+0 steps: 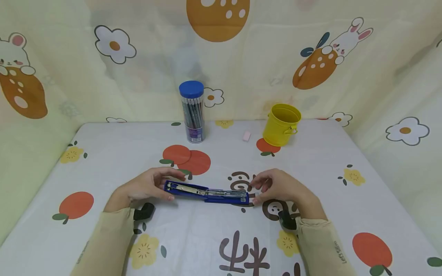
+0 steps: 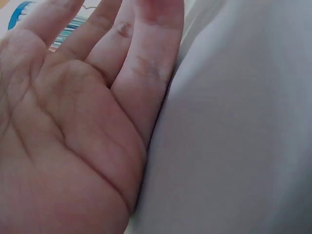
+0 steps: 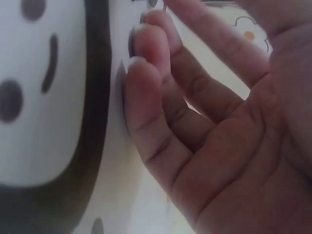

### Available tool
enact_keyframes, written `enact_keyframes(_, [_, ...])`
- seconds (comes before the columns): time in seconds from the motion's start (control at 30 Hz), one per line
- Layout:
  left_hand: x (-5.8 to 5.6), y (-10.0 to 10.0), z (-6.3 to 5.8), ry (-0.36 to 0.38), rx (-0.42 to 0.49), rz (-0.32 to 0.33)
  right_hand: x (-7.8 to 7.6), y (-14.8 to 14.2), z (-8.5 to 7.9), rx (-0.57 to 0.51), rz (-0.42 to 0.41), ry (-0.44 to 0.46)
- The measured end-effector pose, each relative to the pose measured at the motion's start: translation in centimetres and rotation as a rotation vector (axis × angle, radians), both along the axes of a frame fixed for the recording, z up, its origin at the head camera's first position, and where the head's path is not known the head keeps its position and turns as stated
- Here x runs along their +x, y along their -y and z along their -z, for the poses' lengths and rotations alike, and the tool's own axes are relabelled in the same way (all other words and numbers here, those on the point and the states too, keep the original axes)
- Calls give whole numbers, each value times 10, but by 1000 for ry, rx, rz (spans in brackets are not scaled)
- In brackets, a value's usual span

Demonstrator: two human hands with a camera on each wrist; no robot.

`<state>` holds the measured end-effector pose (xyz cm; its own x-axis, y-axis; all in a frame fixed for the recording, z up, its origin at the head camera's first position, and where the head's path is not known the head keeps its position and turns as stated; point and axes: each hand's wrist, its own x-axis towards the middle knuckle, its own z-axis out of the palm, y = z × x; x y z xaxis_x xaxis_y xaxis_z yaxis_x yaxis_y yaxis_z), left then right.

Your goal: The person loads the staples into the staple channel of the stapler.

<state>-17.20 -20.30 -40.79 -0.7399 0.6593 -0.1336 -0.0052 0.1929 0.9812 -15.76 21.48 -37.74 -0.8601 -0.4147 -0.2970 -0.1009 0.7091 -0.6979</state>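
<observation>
A blue stapler (image 1: 207,193), swung open flat with its metal staple channel facing up, lies across the middle of the table (image 1: 221,237). My left hand (image 1: 152,186) holds its left end between thumb and fingers. My right hand (image 1: 276,188) pinches the right end with thumb and curled fingers. In the left wrist view only the palm (image 2: 73,122) shows, close against the white cloth (image 2: 234,122). The right wrist view shows curled fingers (image 3: 151,97) resting on the printed cloth (image 3: 44,97); the stapler is out of sight there.
A clear tube of pencils with a blue lid (image 1: 192,112) stands at the back centre. A yellow metal bucket (image 1: 281,125) stands at the back right, with a small pink eraser (image 1: 246,135) beside it. Patterned curtains close off the table's back and sides.
</observation>
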Motion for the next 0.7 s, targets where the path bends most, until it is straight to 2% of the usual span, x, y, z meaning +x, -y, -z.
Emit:
enact_keyframes(0.1, [-1, 1, 4, 47, 15, -1, -1, -4, 3, -6, -11, 0])
enact_keyframes(0.2, [-2, 3, 6, 62, 28, 2, -1, -6, 5, -7, -29, -8])
enact_keyframes(0.33, [-4, 6, 5, 30, 35, 13, -2, -4, 6, -4, -14, -4])
enact_keyframes(0.7, [-7, 7, 10, -1, 39, 16, -4, -3, 9, -7, 19, -2])
